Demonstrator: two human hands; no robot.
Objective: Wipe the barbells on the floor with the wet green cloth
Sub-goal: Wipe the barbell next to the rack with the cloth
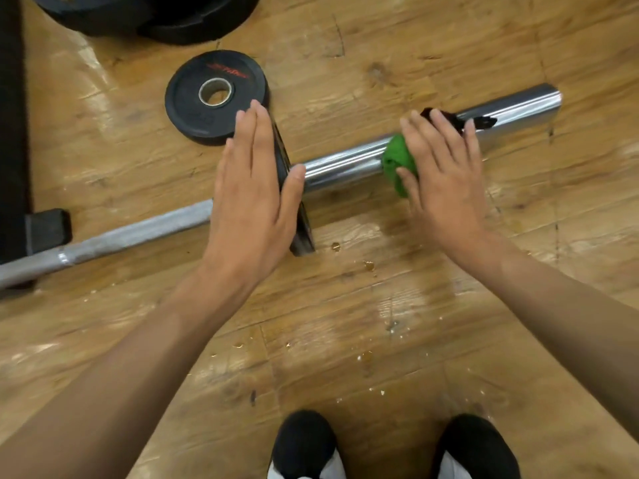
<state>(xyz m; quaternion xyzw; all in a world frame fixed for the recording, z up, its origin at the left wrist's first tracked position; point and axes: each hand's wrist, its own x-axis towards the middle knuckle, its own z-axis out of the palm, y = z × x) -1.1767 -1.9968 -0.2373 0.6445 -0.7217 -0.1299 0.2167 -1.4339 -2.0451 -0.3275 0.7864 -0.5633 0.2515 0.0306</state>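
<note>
Cloth (pixel 398 160) under right hand (pixel 446 181) on barbell (pixel 345 166)

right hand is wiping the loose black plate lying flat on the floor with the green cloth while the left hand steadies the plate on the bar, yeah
Not quite. The head view shows the right hand pressing the green cloth onto the barbell's chrome sleeve, not the loose black plate. The left hand does rest flat against the plate on the bar.
</note>
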